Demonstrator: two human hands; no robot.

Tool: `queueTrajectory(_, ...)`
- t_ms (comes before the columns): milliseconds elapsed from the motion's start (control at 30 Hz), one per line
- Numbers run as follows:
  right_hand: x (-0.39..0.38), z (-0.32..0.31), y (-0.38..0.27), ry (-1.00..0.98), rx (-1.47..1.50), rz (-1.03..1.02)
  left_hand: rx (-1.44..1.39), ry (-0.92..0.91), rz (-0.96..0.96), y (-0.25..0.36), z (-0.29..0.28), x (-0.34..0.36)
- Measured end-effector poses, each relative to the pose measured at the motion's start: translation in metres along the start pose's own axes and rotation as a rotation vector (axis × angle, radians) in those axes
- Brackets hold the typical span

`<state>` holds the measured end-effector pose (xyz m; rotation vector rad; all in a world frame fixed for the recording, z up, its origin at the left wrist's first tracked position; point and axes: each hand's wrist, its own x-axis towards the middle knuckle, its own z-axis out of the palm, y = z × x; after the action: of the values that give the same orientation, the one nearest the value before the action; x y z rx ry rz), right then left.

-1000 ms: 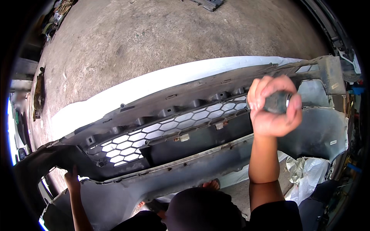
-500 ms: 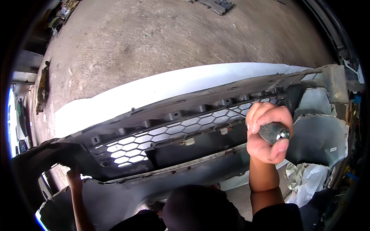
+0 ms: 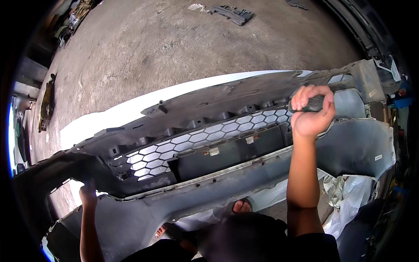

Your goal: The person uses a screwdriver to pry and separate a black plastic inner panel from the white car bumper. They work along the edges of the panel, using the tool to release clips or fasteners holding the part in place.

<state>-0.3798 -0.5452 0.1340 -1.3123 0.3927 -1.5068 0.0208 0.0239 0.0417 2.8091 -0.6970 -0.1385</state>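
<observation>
The right hand [image 3: 312, 111] is gripping a dark, rounded handle [image 3: 312, 105] above the far right part of a large grey bumper cover [image 3: 227, 185]. The fingers are curling right around the handle, with the thumb closing the ring from the near side — a full fist hold, seemingly chosen for force and control. The far end of whatever the handle belongs to is hiding behind the hand, so I cannot tell whether it is touching the plastic.

The left hand [image 3: 88, 196] is resting at the rim of an opening at the cover's left end. Its fingers are partly disappearing into shadow, and I cannot tell whether they are pinching the edge or only pressing on it. With the hands sitting so far apart, the left one is probably steadying the long, flexible piece.

The cover is lying across the scene just beyond the person's foot [image 3: 242, 206], its bracketed side facing up, which is leaving the honeycomb grille [image 3: 205, 133] within reach. A white sheet [image 3: 104, 122] is showing along the far side and through the mesh — apparently shielding the cover from the rough floor [image 3: 152, 56].
</observation>
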Motion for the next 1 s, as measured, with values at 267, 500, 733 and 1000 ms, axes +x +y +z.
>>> queueTrajectory(267,0.001,0.001,0.005,0.137,-0.058,0.071,-0.044,-0.058,-0.040,-0.003,0.001,0.004)
queueTrajectory(500,0.014,0.015,0.001,0.308,-0.154,0.159,-0.090,-0.033,-0.052,-0.002,0.006,0.002)
queueTrajectory(733,0.023,0.024,0.000,0.391,-0.155,0.186,-0.083,-0.044,-0.023,-0.003,0.007,0.002)
queueTrajectory(1000,0.023,0.029,0.006,0.370,-0.202,0.198,-0.043,-0.075,-0.048,0.005,0.002,0.004)
